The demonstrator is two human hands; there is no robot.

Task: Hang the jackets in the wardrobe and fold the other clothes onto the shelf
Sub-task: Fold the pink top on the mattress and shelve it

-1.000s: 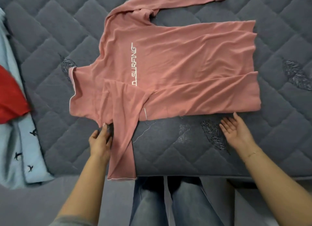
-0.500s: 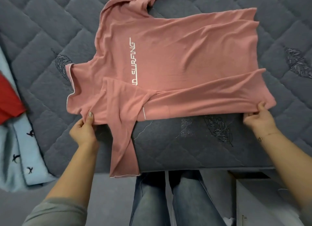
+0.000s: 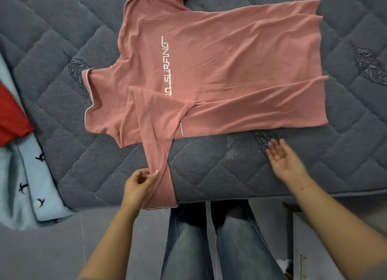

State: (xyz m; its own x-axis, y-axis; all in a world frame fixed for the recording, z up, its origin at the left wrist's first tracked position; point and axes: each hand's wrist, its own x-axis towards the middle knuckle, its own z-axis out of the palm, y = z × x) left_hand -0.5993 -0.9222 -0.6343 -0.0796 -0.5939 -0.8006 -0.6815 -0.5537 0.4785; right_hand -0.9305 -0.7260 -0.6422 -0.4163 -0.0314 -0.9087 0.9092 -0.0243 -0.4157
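Note:
A pink long-sleeved shirt (image 3: 230,70) with white lettering lies spread on the grey quilted mattress (image 3: 209,171), neck to the left, its near side folded over. One sleeve hangs over the mattress's near edge. My left hand (image 3: 138,185) pinches that sleeve near its lower end between thumb and fingers. My right hand (image 3: 284,162) hovers with spread fingers, palm up, just below the shirt's lower hem corner, holding nothing. The far sleeve runs out of view at the top.
A light blue garment with small dark bird prints (image 3: 27,175) lies at the left edge of the mattress, a red garment (image 3: 10,116) on top of it. My jeans-clad legs (image 3: 209,238) stand against the bed. A pale box (image 3: 310,248) sits at lower right.
My right hand let go of the shirt's hem corner and drew back, opening. My left hand left the shoulder area and moved down to pinch the hanging sleeve.

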